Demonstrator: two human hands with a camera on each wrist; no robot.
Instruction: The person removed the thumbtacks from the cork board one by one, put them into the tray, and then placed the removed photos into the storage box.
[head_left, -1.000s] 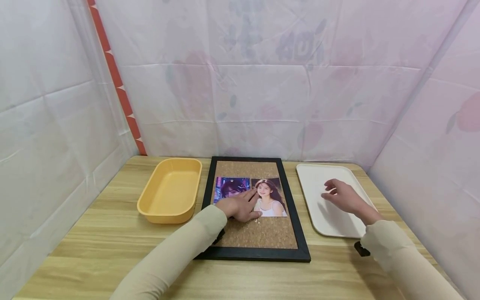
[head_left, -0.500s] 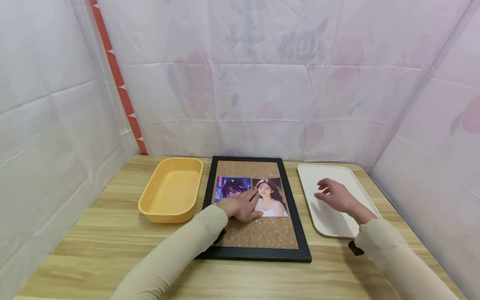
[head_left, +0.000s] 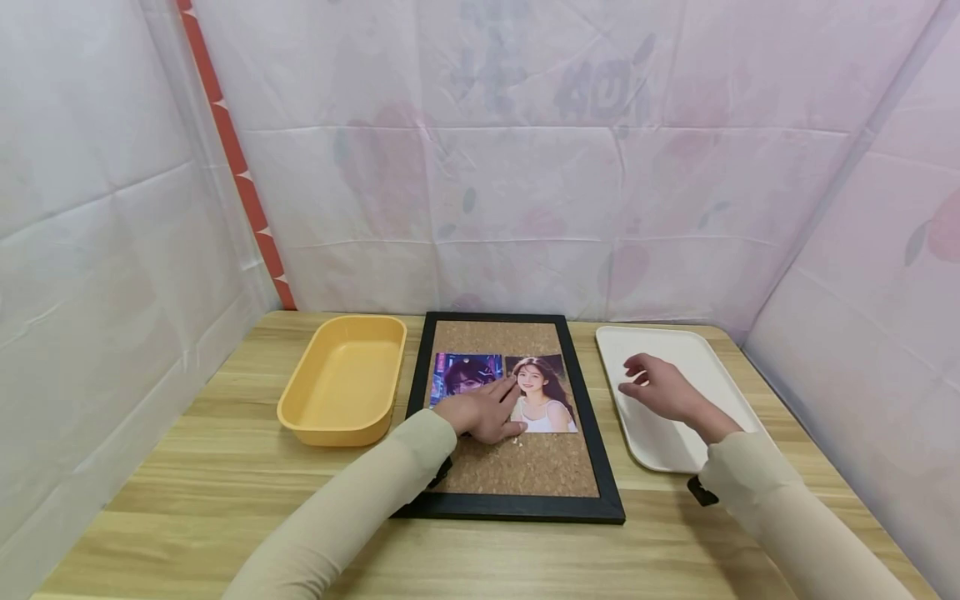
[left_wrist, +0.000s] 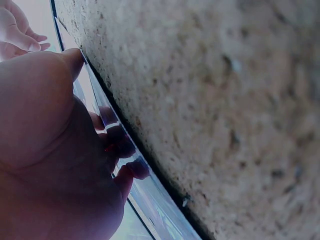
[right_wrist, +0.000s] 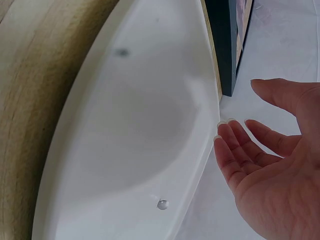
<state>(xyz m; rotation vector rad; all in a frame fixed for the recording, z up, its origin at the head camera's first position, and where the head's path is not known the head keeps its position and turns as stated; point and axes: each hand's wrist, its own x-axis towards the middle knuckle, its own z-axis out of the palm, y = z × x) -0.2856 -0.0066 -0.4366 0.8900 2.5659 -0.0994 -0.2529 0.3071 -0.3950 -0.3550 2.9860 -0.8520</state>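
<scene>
1. Head view: the left hand [head_left: 487,414] lies palm down with its fingers straight, resting across the purple-blue photo [head_left: 467,372], fingertips and thumb reaching over the near edge of the portrait photo [head_left: 546,400].
2. Both photos lie side by side on the corkboard [head_left: 540,467], inside its black frame [head_left: 611,492].
3. The right hand [head_left: 663,392] hangs above the white tray [head_left: 708,367], its fingers loosely bent, the thumb apart from them.
4. In the right wrist view, a small clear round thing [right_wrist: 163,204] sits on the tray.
5. The yellow bin [head_left: 341,379] stands left of the corkboard, on the wood-grain table [head_left: 187,467].
</scene>
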